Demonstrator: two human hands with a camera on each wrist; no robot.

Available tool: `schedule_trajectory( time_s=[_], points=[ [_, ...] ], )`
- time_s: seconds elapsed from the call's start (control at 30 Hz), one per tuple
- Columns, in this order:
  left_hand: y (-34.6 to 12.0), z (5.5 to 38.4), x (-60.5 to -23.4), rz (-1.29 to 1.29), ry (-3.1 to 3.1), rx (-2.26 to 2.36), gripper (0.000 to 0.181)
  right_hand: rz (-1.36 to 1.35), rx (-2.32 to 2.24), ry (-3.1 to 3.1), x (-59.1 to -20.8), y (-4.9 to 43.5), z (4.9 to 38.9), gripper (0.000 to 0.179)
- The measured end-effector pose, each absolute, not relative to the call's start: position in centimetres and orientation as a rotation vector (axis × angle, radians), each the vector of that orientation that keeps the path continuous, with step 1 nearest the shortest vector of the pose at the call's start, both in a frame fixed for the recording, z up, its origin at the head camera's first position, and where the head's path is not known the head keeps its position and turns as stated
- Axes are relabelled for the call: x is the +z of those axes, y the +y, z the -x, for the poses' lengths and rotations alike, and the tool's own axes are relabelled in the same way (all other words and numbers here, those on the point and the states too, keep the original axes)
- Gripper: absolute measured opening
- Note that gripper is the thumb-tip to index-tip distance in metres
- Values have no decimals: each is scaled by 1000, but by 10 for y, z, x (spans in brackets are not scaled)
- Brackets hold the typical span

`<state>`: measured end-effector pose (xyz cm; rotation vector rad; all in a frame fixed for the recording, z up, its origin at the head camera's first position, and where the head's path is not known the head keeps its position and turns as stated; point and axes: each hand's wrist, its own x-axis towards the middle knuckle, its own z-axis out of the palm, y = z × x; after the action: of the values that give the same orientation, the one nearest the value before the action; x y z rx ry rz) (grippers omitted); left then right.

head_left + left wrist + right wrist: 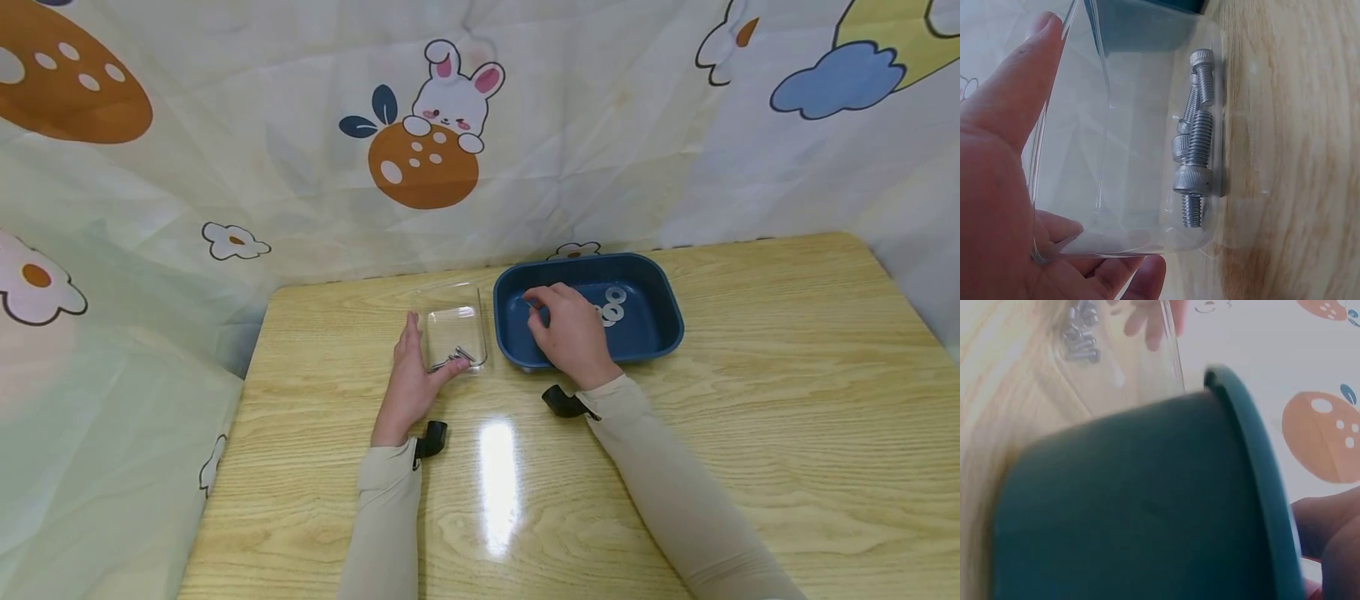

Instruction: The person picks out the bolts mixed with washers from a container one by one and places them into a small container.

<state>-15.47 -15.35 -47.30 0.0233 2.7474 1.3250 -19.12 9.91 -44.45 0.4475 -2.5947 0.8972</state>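
A clear plastic box [453, 321] stands on the table with several silver socket-head bolts [1194, 150] lying along its near side. My left hand [411, 379] rests against the box's near left corner, its thumb along the near wall and its fingers extended along the left side. To the right of the box is a dark blue tray [670, 302] with several flat washers [613, 312] in its right half. My right hand [573, 335] is over the tray's left half, thumb and forefinger pinching a thin, pale edge that looks like a washer seen side-on. In the right wrist view, the tray wall hides most of this hand.
Both containers stand near the back edge of the wooden table [787, 400], close beside each other. Behind them hangs a patterned cloth [600, 150]. A black wrist camera [431, 439] sits by the left cuff, and another black camera [562, 402] by the right cuff.
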Motion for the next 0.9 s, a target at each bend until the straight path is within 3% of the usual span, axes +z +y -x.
schedule_trajectory(
  time_s=[0.9],
  points=[
    [-154,154,-474,-22,2753,1324,122,-698,821,-2529,-455,63,177,19]
  ],
)
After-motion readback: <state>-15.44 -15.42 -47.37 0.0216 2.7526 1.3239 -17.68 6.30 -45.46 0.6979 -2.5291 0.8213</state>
